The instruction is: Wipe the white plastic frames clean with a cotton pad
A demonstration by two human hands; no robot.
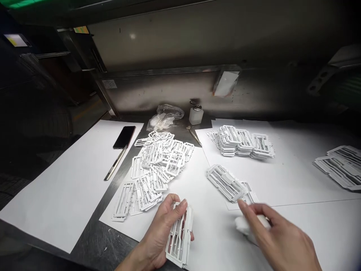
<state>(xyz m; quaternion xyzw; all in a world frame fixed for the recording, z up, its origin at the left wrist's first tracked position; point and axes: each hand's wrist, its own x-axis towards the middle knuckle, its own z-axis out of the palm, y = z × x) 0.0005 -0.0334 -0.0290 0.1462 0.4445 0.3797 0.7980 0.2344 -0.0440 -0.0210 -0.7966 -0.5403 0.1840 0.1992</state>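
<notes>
My left hand is closed round a small stack of white slotted plastic frames, thumb on top, near the front edge of the table. A crumpled white wipe is bunched under the fingers of my right hand. That thumb's tip meets the near corner of another white plastic frame; whether it grips this frame I cannot tell. Partly beneath it lies a further frame. To the left spreads a loose heap of similar frames.
Stacked frames stand at the back right, more frames at the far right. Tweezers, a small bottle and a plastic bag with white wipes are behind. A phone and a craft knife lie left.
</notes>
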